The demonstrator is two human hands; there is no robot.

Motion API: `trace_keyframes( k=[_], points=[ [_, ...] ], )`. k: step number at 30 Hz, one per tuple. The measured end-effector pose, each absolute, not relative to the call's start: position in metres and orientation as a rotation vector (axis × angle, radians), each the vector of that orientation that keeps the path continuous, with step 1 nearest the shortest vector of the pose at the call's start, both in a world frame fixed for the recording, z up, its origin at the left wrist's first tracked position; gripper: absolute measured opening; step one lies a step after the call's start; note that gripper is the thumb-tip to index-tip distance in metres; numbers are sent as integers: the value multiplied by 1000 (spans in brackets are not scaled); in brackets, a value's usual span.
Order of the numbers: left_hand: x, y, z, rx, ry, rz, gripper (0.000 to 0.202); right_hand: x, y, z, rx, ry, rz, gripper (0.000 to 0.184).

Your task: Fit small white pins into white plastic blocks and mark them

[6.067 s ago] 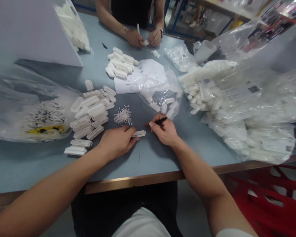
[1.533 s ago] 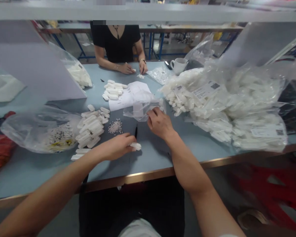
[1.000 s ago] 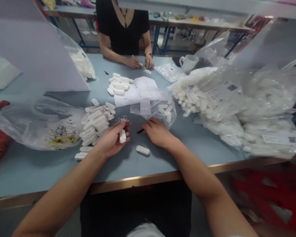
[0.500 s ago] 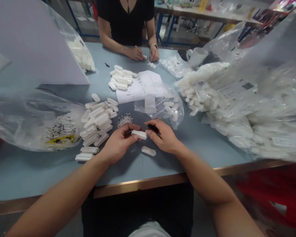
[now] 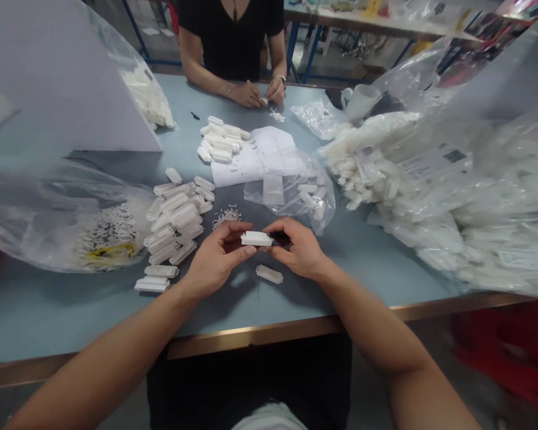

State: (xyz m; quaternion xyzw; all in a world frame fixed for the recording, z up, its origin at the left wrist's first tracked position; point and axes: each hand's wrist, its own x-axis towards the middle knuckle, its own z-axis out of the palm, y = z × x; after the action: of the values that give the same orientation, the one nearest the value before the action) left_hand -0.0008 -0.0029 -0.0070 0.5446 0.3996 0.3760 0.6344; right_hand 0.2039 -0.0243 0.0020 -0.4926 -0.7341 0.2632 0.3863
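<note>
My left hand [image 5: 217, 258] and my right hand [image 5: 296, 248] meet above the blue table [image 5: 49, 310]. Between their fingertips they pinch a small white plastic connector block [image 5: 256, 238], held level. A thin black tool [image 5: 281, 237] sits under my right fingers. A second white connector [image 5: 269, 274], holes up, lies on the table just below my hands. A little heap of tiny white pins [image 5: 225, 215] lies beyond my left hand.
A pile of white connectors [image 5: 176, 220] lies left of my hands, next to a clear bag [image 5: 58, 218]. A small open bag [image 5: 296, 191], big bags of white parts [image 5: 448, 191] and a mug [image 5: 358, 101] stand right. A person's hands [image 5: 260, 94] work opposite, near another pile [image 5: 222, 138].
My right hand reached into the small bag and drew back. A connector came to lie on the table. Both hands closed on another connector and lifted it slightly.
</note>
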Motion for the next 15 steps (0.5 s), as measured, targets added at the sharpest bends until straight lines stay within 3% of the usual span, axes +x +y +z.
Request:
trace_keyframes(
  k=[15],
  points=[
    [-5, -5, 6, 1526, 1046, 794, 34, 208, -25, 5, -1126, -1986, 690, 32]
  ],
)
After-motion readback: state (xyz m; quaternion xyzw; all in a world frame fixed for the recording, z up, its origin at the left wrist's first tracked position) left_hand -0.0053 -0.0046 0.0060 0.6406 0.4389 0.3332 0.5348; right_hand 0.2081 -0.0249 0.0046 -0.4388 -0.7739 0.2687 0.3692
